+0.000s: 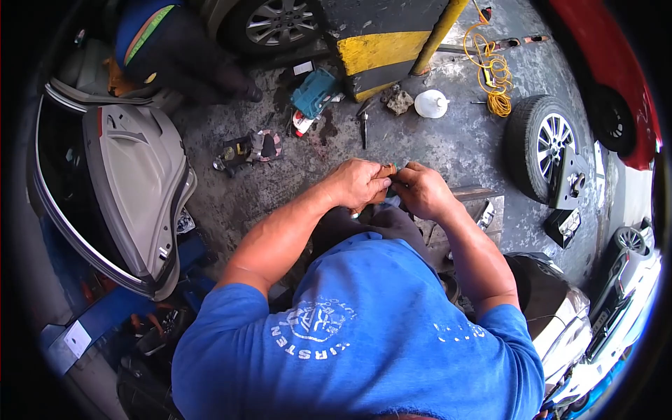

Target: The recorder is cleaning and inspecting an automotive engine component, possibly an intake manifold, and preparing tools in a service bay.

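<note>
My left hand (355,183) and my right hand (424,190) are close together in front of my lap. Closed fingers of the left hand grip a small orange-brown part (386,170) with a bit of green at its end. Its exact kind is too small and too covered to tell. The right hand's fingers are pinched at the green end of this part, and whatever lies between those fingertips is hidden. More of the orange-brown material shows below the left hand.
A car door (136,175) stands at left, near a bending person (192,52). Ahead are a teal case (313,91), a white round container (431,103) and a striped pillar (381,52). A wheel (542,147) and yellow hose (498,84) lie right. Several cars stand around.
</note>
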### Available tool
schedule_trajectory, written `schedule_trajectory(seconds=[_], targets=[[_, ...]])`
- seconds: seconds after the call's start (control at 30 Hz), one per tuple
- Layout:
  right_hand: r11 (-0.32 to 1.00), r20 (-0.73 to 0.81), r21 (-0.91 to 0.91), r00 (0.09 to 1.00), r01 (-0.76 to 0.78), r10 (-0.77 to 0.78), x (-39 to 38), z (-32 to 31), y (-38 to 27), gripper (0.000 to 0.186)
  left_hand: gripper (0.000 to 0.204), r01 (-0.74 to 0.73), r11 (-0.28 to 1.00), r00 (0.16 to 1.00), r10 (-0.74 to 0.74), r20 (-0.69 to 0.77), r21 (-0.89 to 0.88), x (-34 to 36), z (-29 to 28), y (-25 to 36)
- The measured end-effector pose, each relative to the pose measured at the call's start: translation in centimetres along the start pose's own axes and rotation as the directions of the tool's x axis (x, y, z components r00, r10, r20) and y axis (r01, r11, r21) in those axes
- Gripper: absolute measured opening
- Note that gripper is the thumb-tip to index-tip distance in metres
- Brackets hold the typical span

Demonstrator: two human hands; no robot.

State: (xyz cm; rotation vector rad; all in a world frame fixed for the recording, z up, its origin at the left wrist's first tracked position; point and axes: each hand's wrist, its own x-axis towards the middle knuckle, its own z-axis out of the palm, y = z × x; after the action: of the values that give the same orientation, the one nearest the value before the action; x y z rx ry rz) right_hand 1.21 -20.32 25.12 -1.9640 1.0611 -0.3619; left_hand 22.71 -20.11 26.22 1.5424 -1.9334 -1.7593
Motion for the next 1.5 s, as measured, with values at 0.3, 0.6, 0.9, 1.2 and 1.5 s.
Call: schedule_trajectory(seconds=[0.3,0.6,0.9,1.2,1.5], targets=[[0.985,0.248,0.085,0.955,0.148,-0.165,1.7,1.9,-3.2,0.018,0.027,-0.200,0.974,0.980,0.197,0.042,0.111,-4.7,-2.1,-3.4],[0.973,0.313,0.178,0.929,0.146,-0.197,3.1,2.2,-4.9,0.015,0.027,-0.332,0.937,0.929,0.345,-0.134,0.109,-7.3,-3.1,-5.6],[0.828,0.239,0.417,0.924,-0.375,0.298,8.3,6.1,-4.1,0.024,0.011,-0.025,0.760,0.971,-0.135,-0.196,-0.649,-11.2,-5.5,-14.4],[0.570,0.275,0.643,0.849,-0.511,0.451,17.1,23.3,-4.8,0.018,0.018,-0.271,0.366,0.954,-0.023,-0.299,-0.890,-9.1,-1.2,-23.0],[0.911,0.376,0.140,0.873,-0.387,0.312,29.3,31.3,7.3,0.043,0.014,-0.387,0.330,0.782,-0.377,-0.496,-0.861,-5.2,-3.6,-34.6]])
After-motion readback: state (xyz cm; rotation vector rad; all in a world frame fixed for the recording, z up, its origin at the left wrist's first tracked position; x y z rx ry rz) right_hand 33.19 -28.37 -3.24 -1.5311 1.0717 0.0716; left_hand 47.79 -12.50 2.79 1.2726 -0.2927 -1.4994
